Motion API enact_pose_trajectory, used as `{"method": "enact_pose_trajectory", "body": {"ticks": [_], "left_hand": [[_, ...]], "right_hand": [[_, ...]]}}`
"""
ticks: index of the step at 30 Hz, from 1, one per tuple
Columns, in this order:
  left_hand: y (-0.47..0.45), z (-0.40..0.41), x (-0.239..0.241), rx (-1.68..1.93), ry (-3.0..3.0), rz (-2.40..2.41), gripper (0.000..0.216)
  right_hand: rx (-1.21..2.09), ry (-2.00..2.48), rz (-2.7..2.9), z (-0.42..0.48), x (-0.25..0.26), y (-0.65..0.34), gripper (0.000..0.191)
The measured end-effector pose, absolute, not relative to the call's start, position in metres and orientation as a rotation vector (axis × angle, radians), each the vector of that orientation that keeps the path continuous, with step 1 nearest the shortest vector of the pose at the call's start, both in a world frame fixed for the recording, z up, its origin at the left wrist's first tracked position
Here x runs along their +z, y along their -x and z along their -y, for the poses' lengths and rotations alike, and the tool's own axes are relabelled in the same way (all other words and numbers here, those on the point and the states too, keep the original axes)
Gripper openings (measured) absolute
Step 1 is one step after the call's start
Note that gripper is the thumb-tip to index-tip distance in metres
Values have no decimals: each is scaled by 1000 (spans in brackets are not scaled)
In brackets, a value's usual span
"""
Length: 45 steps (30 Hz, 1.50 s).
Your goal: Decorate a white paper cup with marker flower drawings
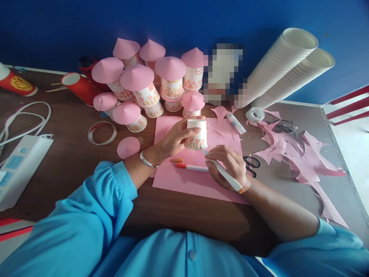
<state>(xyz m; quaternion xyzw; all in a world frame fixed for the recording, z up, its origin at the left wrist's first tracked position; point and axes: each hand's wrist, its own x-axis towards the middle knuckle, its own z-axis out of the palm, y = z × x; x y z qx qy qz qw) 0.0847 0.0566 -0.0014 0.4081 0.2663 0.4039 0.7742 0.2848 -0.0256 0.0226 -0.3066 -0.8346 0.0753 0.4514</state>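
My left hand (184, 132) is wrapped round a white paper cup (196, 132) with red flowers and orange marks drawn along its lower part. In my right hand (227, 165) is a white marker pen (223, 174) with an orange end, its tip at or very near the cup's lower rim. Beneath both hands lies a pink paper sheet (173, 179). A second marker with a red cap (191, 167) rests on it, partly behind my right fingers, and a small orange pen cap (177, 160) is beside that.
Several decorated cups with pink cone tops (137, 79) stand at the back. Two tall stacks of paper cups (271, 63) lean at back right. Pink paper scraps (308, 154), scissors (252, 163) and a tape roll (255, 114) lie right; a power strip (27, 165) sits left.
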Motion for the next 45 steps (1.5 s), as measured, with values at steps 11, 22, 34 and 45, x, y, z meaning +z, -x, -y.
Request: {"method": "enact_pose_trajectory", "body": {"ticks": [11,22,34,45], "left_hand": [[-86,-56,0,863,-904,-593,51],[-86,-54,3,874,-961,-628,46],[-85,-58,-3,868,-934,-537,47],[-83,-58,-7,886,-979,-533,47]], "right_hand": [[141,772,2076,25,19,-283,25],[146,775,2108,24,21,-282,20],[145,743,2054,24,22,-284,22],[143,750,2072,24,23,-284,21]]}}
